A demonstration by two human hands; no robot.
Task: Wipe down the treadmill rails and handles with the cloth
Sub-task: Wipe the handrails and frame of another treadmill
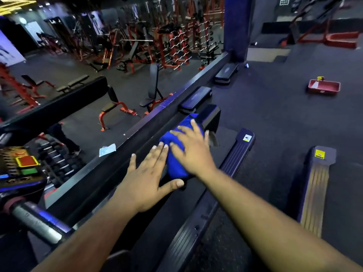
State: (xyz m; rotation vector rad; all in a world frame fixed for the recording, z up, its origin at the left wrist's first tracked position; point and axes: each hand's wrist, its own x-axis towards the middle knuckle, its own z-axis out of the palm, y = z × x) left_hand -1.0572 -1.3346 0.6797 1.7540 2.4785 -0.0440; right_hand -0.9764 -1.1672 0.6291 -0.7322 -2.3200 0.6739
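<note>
Both hands were flat on the job, center frame. R hand [193, 149] lay palm-down on the blue cloth [176, 160], fingers spread and straight, pressing it, not pinching. L hand [146, 180] sat just below-left of it, also splayed flat, fingertips touching the cloth's near edge, thumb reaching under the cloth's lower end. The cloth was bunched lengthwise on the dark rail [125, 163], approx midway along the visible run. Key relation: the rail's long axis ran diagonally from lower left up to upper right, and the cloth lay along that same line, so the wipe stroke prob has to follow the diagonal. R hand was further up the rail and on top of the cloth, so I'd judge it the driver; L hand looked more like a brace. Rail end cap [211, 116] sat just beyond the cloth, upper right, so little travel was left that way; more unwiped length prob lay back toward lower left. Obstacles: console [21, 165] w/ red and green buttons at left edge, metal handle [35, 220] lower left, both near the return path. A paper scrap [107, 150] lay left of the rail. Side foot rail [238, 152] to the right, a second treadmill's strip [316, 191] further right, red tray [324, 87] on the floor upper right, well apart. Gym benches upper left, irrelevant.
</note>
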